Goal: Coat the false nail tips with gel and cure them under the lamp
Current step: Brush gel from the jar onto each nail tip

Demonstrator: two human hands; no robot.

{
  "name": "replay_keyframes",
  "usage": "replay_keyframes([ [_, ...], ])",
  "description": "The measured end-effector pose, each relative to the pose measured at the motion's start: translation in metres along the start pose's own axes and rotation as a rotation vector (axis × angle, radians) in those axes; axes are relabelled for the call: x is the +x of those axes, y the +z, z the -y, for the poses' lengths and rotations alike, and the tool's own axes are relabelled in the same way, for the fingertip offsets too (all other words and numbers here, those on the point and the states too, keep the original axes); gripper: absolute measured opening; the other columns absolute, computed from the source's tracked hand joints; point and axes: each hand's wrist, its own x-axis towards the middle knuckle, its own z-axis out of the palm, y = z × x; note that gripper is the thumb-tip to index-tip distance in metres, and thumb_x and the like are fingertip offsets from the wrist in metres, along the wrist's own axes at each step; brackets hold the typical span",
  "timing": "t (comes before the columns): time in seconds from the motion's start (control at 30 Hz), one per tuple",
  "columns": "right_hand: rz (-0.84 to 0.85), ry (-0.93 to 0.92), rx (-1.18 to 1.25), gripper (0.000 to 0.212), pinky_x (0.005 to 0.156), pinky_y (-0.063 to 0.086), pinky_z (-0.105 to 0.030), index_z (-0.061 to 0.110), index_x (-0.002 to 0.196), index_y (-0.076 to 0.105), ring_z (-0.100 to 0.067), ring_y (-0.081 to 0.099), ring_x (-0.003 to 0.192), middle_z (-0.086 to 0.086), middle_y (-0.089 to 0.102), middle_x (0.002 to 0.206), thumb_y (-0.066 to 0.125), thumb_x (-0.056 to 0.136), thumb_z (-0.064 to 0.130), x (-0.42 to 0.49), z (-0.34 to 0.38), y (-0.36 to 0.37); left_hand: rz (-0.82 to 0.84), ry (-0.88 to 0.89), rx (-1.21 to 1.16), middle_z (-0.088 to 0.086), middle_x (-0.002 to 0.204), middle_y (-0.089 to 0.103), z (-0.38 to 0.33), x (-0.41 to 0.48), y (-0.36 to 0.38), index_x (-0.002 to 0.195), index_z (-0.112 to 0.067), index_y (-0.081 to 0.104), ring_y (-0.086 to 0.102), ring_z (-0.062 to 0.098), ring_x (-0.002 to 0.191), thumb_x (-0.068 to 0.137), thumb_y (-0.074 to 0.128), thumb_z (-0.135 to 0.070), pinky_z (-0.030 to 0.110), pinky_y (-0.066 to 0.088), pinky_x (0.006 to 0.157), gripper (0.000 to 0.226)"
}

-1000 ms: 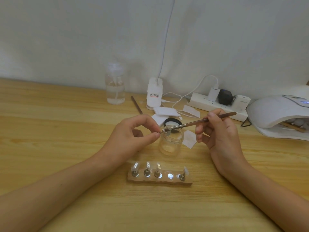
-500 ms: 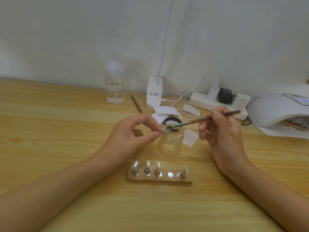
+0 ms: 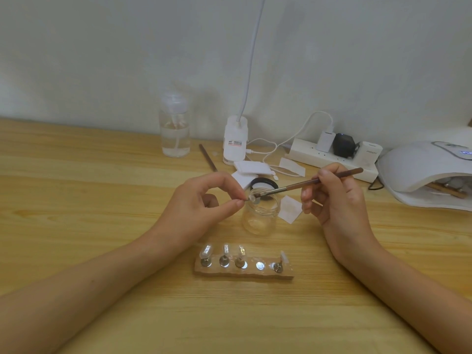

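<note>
The left hand [image 3: 201, 203] pinches one false nail tip [image 3: 251, 199] by its base between thumb and forefinger, with the other fingers [image 3: 210, 200] loosely curled behind. The tip hangs just over the mouth of the open glass jar [image 3: 260, 215]. The right hand [image 3: 337, 200] grips the gel brush [image 3: 306, 183] like a pen, fingers closed round the rear half of the handle, and the bristles touch the tip.

This looks like the coating step, and it calls for a light touch. The strokes should probably run from the pinched base toward the free edge, laying a thin, even film rather than a blob that could run onto the left fingertips. Working over the jar is sensible, since any drip falls back in. Holding the brush so far back gives little control, so resting the heel of the right hand on the surface [image 3: 102, 200] would likely steady it.

Near the person lies the wooden holder [image 3: 242, 273], with four tips standing in it and one empty slot [image 3: 260, 265], second from the right, where this tip presumably belongs. It should go back upright, with the wet face touching nothing. The curing lamp [image 3: 421, 169] stands well apart at the far right. Whether the four standing tips are already coated cannot be told.
</note>
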Motion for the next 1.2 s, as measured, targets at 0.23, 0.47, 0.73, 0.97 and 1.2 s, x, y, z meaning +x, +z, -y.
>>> replay_keyframes([
  [0.23,0.04,-0.027,-0.02,0.023,0.05,0.049,-0.022,0.018,0.081,0.051,-0.012,0.058,0.056,-0.001,0.061,0.061,0.045,0.103,0.017,-0.0007,-0.0008,0.0013,-0.008,0.011,0.005,-0.02,0.078,0.065,0.0003,0.0008,0.0004,0.079,-0.026,0.07,0.036,0.011,0.05,0.085,0.074,-0.01,0.015,0.032,0.049,0.017],
  [0.47,0.072,-0.057,-0.003,0.023,0.051,0.049,-0.023,0.019,0.081,0.053,-0.013,0.059,0.056,-0.001,0.062,0.062,0.045,0.102,0.018,-0.0015,-0.0008,0.0022,-0.006,0.014,0.004,-0.021,0.078,0.066,0.0015,0.0007,0.0001,0.08,-0.026,0.07,0.037,0.009,0.05,0.085,0.074,-0.012,0.014,0.033,0.05,0.015],
  [0.73,0.097,-0.083,0.016,0.025,0.052,0.05,-0.023,0.021,0.08,0.055,-0.014,0.059,0.057,-0.002,0.063,0.063,0.045,0.103,0.019,-0.0021,0.0,0.0019,-0.01,0.019,0.003,-0.02,0.079,0.065,0.0011,-0.0005,-0.0001,0.081,-0.025,0.071,0.037,0.012,0.051,0.085,0.074,-0.012,0.016,0.034,0.05,0.015],
  [0.97,0.056,-0.063,0.035,0.026,0.052,0.049,-0.022,0.018,0.08,0.054,-0.013,0.058,0.056,-0.002,0.062,0.062,0.044,0.104,0.016,-0.0015,0.0001,0.0001,-0.01,0.034,0.017,-0.025,0.068,0.062,0.0016,-0.0004,0.0004,0.083,-0.021,0.07,0.035,0.01,0.048,0.086,0.074,-0.01,0.013,0.033,0.049,0.012],
  [1.2,0.031,-0.045,-0.007,0.026,0.052,0.049,-0.023,0.018,0.08,0.053,-0.014,0.058,0.056,-0.003,0.062,0.062,0.044,0.104,0.016,-0.0002,-0.0016,0.0005,-0.008,0.045,0.022,-0.025,0.069,0.062,0.0026,0.0005,0.0001,0.082,-0.023,0.07,0.036,0.009,0.048,0.086,0.074,-0.011,0.012,0.033,0.048,0.013],
])
